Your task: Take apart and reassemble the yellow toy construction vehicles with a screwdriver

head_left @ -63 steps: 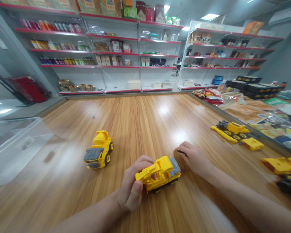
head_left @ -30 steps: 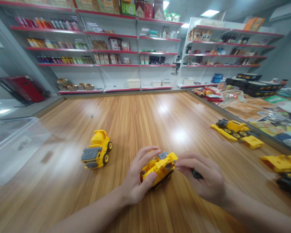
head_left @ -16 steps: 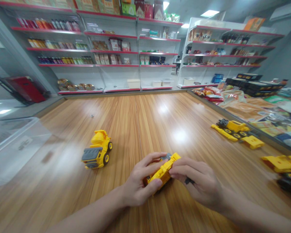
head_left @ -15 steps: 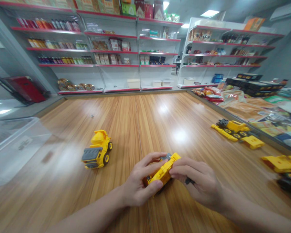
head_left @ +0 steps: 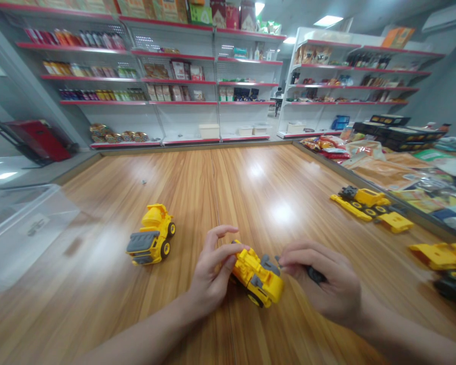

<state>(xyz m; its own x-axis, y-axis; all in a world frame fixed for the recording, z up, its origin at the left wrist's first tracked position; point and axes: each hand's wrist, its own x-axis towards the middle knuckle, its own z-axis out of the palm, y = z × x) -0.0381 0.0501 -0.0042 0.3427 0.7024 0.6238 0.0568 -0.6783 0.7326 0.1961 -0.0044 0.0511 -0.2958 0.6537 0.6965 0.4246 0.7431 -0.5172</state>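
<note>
Near the front middle of the table is a yellow toy truck [head_left: 259,276] with grey parts and black wheels. My left hand [head_left: 213,268] grips its rear end between thumb and fingers, the index finger lying over the top. Just to the right of the truck, my right hand [head_left: 325,279] is closed around a small dark tool [head_left: 316,275], which looks like a short screwdriver. Its black end shows under the palm, and a grey tip pokes out by the fingertips, apart from the truck. A yellow toy cement mixer truck [head_left: 152,235] with a grey front stands to the left.
Yellow toy vehicle parts [head_left: 368,203] lie at the right, with another yellow and black toy vehicle [head_left: 446,263] nearer the edge. A clear plastic bin [head_left: 30,228] is at the left. Snack packages [head_left: 380,172] cover the area beyond the right edge. Stocked shelves [head_left: 182,81] stand behind.
The toy truck has turned in my left hand, its free end now pointing down and right. My right hand has drawn away from it to the right, keeping the dark tool.
</note>
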